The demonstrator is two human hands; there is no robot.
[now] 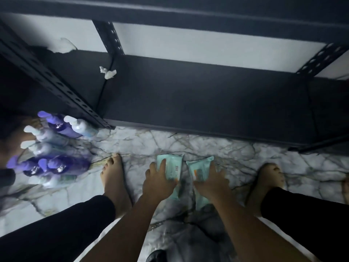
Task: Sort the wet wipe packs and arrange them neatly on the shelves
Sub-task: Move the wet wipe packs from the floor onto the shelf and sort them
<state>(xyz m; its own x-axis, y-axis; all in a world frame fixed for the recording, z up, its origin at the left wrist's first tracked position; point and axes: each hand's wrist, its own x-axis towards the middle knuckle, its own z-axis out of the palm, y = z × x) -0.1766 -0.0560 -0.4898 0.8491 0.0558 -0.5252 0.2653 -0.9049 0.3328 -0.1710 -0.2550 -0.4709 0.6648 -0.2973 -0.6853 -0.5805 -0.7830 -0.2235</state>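
Gripped in the left hand [160, 179], one wet wipe pack [171, 166] is held beside a second pack [199, 170] gripped in the right hand [212, 181], over the marble floor [141, 144] near the bottom shelf [188, 101], where both are best laid flat, edges squared.

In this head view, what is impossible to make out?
1. Head view: print on the left mint-green plastic wet wipe pack and the right mint-green plastic wet wipe pack is too small, partly under the left hand and right hand.
2. Motion blur hides the count of the white and purple pump bottles.
3. The top edge cuts off upper levels of the black metal shelf rack.
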